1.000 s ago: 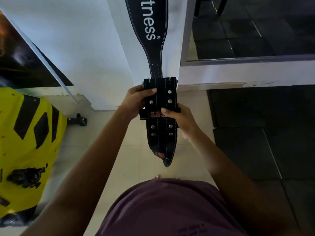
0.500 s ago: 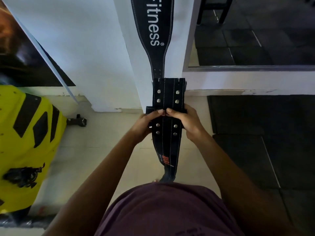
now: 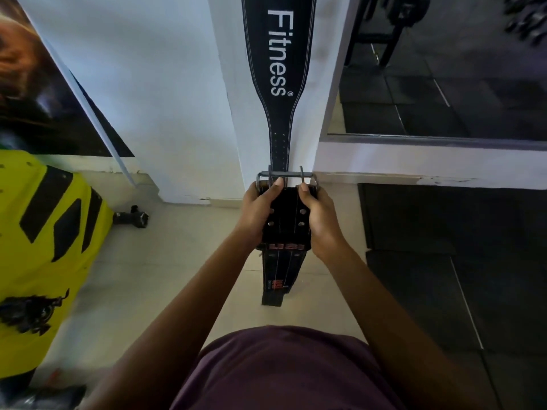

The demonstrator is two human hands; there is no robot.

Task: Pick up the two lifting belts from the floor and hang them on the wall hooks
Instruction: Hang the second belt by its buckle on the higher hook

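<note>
While the studded black leather lifting belt [image 3: 285, 223] is clamped between the left hand [image 3: 257, 213] and right hand [image 3: 321, 220], its long axis runs straight away from them, its steel buckle [image 3: 286, 176] just beyond the fingertips, below the hanging black "Fitness" belt [image 3: 279, 69].

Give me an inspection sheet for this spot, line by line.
Surface: pale tiled floor, dark mats to the right.
Job's things: one belt marked Fitness hangs on the white pillar; second belt is held below it, metal buckle uppermost.
Clutter: yellow and black object, small dark item on floor.
Hands: left hand and right hand both grip the second belt.
Cables: nothing seen.
Surroundings: poster, mirror; hooks out of view.
</note>
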